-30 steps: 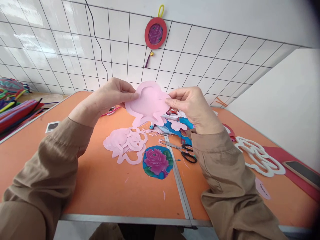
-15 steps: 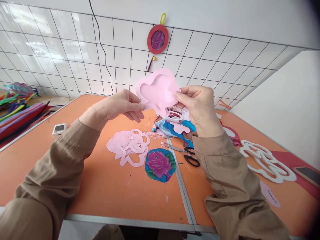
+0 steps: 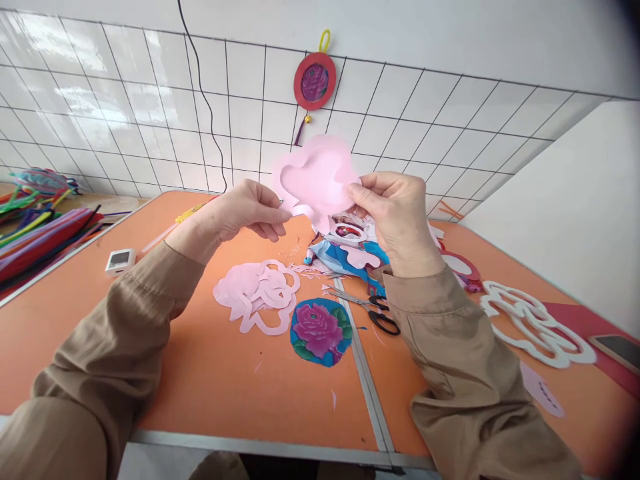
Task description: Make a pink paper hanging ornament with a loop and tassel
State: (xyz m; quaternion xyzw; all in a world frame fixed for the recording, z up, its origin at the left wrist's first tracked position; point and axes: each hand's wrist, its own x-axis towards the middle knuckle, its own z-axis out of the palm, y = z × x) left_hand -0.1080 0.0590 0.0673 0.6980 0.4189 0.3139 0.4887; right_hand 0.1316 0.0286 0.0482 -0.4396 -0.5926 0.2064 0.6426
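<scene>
A pink cutout [image 3: 320, 177] is held up in the air above the orange table [image 3: 210, 387], tipped so that its wavy rim stands around a sunken middle (the far edge looks pale and soft). The right hand [image 3: 395, 207] has its thumb and forefinger clamped on the rim at three o'clock. The left hand [image 3: 245, 210] pinches the rim at eight o'clock between thumb and forefinger, its other fingers hanging loose beneath.

Taking the cutout as the clock's centre, pink scraps [image 3: 255, 293] lie overlapping in a heap at seven o'clock. At six, a rose patch [image 3: 320, 330] lies flat, purple on blue with green leaves, nearest the person. Between it and the cutout is rumpled blue cloth [image 3: 333, 258], with a small pink shape on top. Scissors [image 3: 375, 310] rest at five, black loops near the right sleeve, blades towards ten.

Out at four are white frames [image 3: 537, 323], stacked loosely, and beyond them a phone [image 3: 617, 350] on a red sheet [image 3: 570, 317]. A white box [image 3: 120, 261] sits near the left forearm, between eight and nine. At twelve, a red pendant [image 3: 315, 81] hangs on the tiled wall.
</scene>
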